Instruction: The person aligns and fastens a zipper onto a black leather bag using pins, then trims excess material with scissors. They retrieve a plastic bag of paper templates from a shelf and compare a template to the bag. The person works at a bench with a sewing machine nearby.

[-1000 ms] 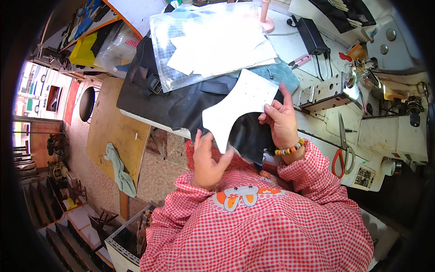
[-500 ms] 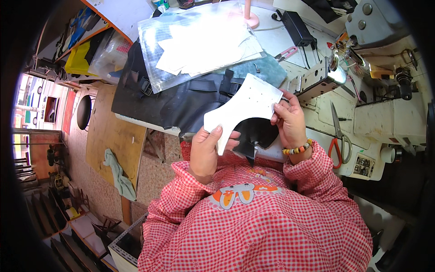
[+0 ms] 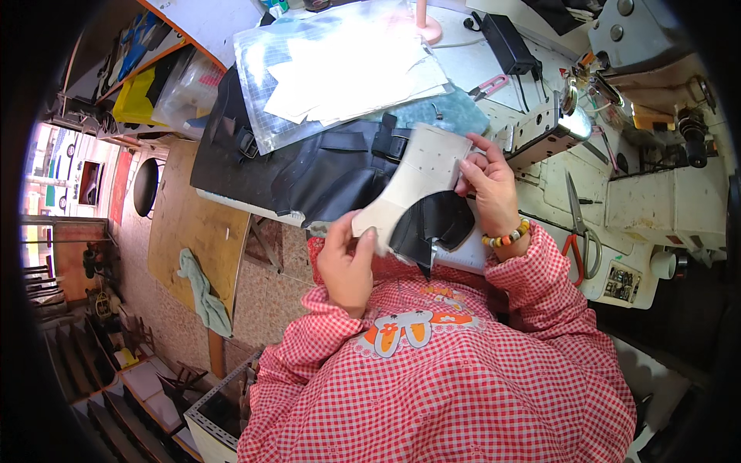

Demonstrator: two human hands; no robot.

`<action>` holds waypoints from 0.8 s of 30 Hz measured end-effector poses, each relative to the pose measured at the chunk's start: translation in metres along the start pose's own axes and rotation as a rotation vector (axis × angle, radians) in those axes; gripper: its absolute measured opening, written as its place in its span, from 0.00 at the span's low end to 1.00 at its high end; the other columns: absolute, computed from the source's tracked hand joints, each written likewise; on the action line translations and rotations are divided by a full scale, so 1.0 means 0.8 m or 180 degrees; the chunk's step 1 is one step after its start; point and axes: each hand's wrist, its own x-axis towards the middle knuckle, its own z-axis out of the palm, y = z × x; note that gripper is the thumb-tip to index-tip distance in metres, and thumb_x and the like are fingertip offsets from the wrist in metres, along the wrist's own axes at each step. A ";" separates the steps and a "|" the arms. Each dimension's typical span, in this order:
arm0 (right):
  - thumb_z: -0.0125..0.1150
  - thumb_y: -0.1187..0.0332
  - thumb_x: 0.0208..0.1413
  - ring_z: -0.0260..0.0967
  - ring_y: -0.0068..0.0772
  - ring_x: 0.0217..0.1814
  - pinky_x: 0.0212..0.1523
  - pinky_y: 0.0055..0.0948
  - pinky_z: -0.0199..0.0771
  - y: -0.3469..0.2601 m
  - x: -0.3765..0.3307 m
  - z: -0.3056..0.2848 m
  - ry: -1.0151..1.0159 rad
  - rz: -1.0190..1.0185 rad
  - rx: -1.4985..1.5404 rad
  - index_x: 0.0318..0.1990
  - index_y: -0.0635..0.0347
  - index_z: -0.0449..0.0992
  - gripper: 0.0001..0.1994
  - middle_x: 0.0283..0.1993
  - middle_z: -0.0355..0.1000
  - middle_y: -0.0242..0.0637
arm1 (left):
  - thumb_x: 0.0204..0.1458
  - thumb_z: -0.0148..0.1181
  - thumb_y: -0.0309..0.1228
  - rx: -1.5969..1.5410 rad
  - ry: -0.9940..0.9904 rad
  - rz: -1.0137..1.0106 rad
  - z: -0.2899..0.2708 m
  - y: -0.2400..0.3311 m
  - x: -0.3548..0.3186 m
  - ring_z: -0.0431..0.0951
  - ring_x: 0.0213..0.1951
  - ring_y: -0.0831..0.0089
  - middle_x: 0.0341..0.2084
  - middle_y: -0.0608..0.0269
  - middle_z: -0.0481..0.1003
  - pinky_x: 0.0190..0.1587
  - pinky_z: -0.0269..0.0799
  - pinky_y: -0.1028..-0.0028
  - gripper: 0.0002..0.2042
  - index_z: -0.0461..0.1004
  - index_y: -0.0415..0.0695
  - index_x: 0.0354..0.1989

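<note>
Seated worker in a red-and-white checked smock, viewed from above. The left hand [image 3: 345,261] pinches the lower end of a pale, stiff, curved pattern piece [image 3: 413,185] between thumb and fingers; the right hand [image 3: 488,185], a beaded bracelet at its wrist, grips the piece's upper edge, fingers over its face. The piece is dotted with small holes and is held just above the worker's chest, over a fold of black fabric [image 3: 432,224] that hangs below it. Aligning the two well probably calls for both ends kept taut and flat, edges matched before any pressing down. Beyond the hands, more matte black material with strap buckles [image 3: 309,166] spreads over the table, partly covered by a clear gridded sheet bearing white paper cut-outs [image 3: 340,73]. To the right lie orange-handled scissors [image 3: 579,239] on the cream sewing machine bed [image 3: 641,208]; small pink snips [image 3: 488,86] rest farther back.
</note>
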 end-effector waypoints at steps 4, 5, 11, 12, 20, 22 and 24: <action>0.51 0.60 0.67 0.73 0.23 0.43 0.45 0.24 0.75 -0.008 0.001 0.008 -0.0143 0.0378 0.0976 0.65 0.64 0.60 0.24 0.45 0.74 0.34 | 0.42 0.64 0.24 0.2424 -0.0162 0.3205 -0.017 0.017 0.006 0.79 0.36 0.66 0.37 0.59 0.79 0.37 0.75 0.71 0.13 0.81 0.42 0.39; 0.51 0.57 0.68 0.72 0.28 0.54 0.56 0.30 0.72 -0.012 0.003 0.009 -0.0286 0.0499 0.1340 0.67 0.64 0.58 0.27 0.53 0.72 0.37 | 0.41 0.63 0.25 0.2602 -0.0339 0.3402 -0.017 0.016 0.004 0.78 0.36 0.68 0.37 0.61 0.79 0.37 0.75 0.72 0.14 0.82 0.43 0.39; 0.59 0.69 0.60 0.71 0.24 0.52 0.54 0.26 0.71 -0.018 0.020 0.009 -0.0567 0.0997 0.0522 0.59 0.64 0.65 0.21 0.51 0.73 0.35 | 0.44 0.60 0.30 0.2927 -0.0892 0.3432 0.004 -0.016 0.001 0.77 0.36 0.68 0.38 0.64 0.77 0.35 0.73 0.73 0.15 0.81 0.47 0.42; 0.60 0.71 0.58 0.71 0.23 0.50 0.53 0.25 0.72 -0.016 0.023 0.009 -0.0652 0.1015 0.0305 0.57 0.64 0.67 0.20 0.50 0.73 0.34 | 0.44 0.59 0.31 0.2929 -0.0922 0.3383 0.008 -0.021 0.000 0.77 0.37 0.68 0.38 0.64 0.77 0.35 0.73 0.72 0.15 0.80 0.46 0.43; 0.60 0.74 0.55 0.67 0.15 0.35 0.36 0.19 0.69 0.007 0.055 0.017 -0.0731 0.0270 -0.0953 0.44 0.66 0.75 0.10 0.35 0.73 0.27 | 0.40 0.63 0.27 0.3089 -0.1057 0.3143 0.014 -0.035 -0.009 0.78 0.37 0.67 0.40 0.62 0.78 0.36 0.75 0.72 0.16 0.81 0.46 0.42; 0.61 0.74 0.55 0.67 0.16 0.36 0.37 0.19 0.70 0.010 0.060 0.017 -0.0716 0.0303 -0.1053 0.46 0.67 0.75 0.12 0.37 0.74 0.28 | 0.45 0.59 0.30 0.3117 -0.1006 0.3137 0.009 -0.040 -0.009 0.78 0.40 0.67 0.43 0.61 0.78 0.36 0.74 0.72 0.16 0.80 0.45 0.44; 0.61 0.74 0.55 0.68 0.16 0.37 0.39 0.19 0.71 0.011 0.062 0.018 -0.0713 0.0264 -0.1093 0.46 0.67 0.75 0.12 0.38 0.75 0.29 | 0.47 0.58 0.30 0.3116 -0.0953 0.3109 0.004 -0.043 -0.007 0.78 0.41 0.67 0.45 0.60 0.78 0.36 0.74 0.72 0.15 0.79 0.45 0.45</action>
